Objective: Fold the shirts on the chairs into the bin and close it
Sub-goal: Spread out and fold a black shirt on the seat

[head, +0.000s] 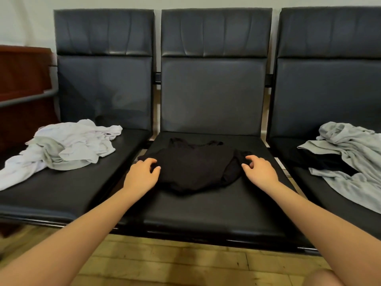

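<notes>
3 black chairs (pixel 212 96) on wood floor (pixel 165 263); left hand (pixel 142 175) and right hand (pixel 260 171) pinching black shirt (pixel 195 168)

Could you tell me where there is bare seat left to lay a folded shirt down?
The front of the middle seat, below the black shirt, is bare. The left seat's front is free too. White shirts and grey shirts crowd the outer seats.

Head view — forward, downward, near chairs (pixel 206 203)
</notes>
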